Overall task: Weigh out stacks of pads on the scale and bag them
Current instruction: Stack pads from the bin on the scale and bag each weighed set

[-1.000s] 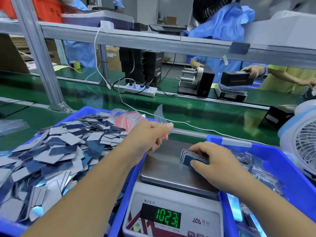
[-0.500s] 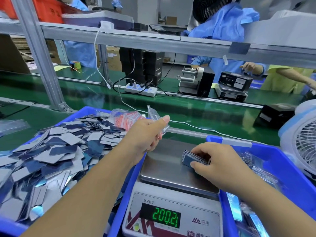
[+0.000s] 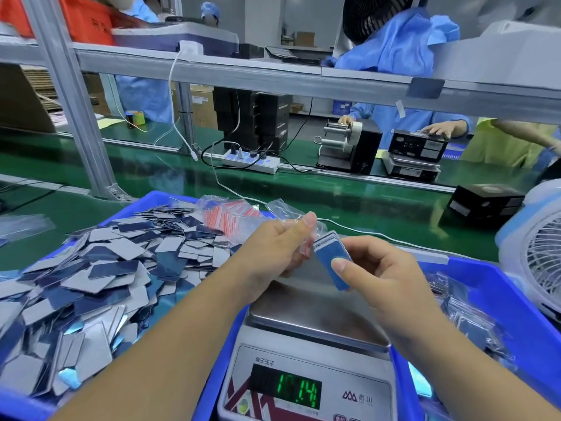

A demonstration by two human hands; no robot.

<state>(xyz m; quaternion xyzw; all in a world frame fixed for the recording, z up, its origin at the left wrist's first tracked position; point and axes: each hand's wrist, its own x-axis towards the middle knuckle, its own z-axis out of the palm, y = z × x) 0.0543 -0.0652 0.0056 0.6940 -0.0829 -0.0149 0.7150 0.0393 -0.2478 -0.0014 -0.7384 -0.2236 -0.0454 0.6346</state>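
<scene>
The right hand [image 3: 373,268] grips a small stack of pads [image 3: 332,261], thumb on the blue top face and fingers curled beneath, and holds it in the air above the far part of the scale [image 3: 306,354]. The stack tilts, its far end pointing at the left hand [image 3: 279,247]. That hand pinches a clear bag [image 3: 291,212] between thumb and fingers; the bag's mouth sits just at the far end of the stack, and whether the pads are already inside it cannot be told. The steel pan of the scale lies bare under both hands, and the green display at its near edge is lit, its digits blurred.

Left of the scale a blue bin [image 3: 133,205] holds a loose heap of pads [image 3: 91,281], blue and grey faces mixed. At the bin's far right corner lies a bundle of bags with red strips [image 3: 230,218]. Right of the scale a second blue bin [image 3: 516,314] holds filled clear bags [image 3: 467,314]. A white fan [image 3: 537,253] stands beside that bin's far right side.

Both bins sit on a green bench. Beyond it runs a green conveyor [image 3: 349,196] with a white cable across it, a power strip [image 3: 250,162], a label dispenser [image 3: 346,147] and black boxes [image 3: 482,202]. An aluminium frame [image 3: 73,98] crosses above. Behind it stand people in blue coats [image 3: 403,47].
</scene>
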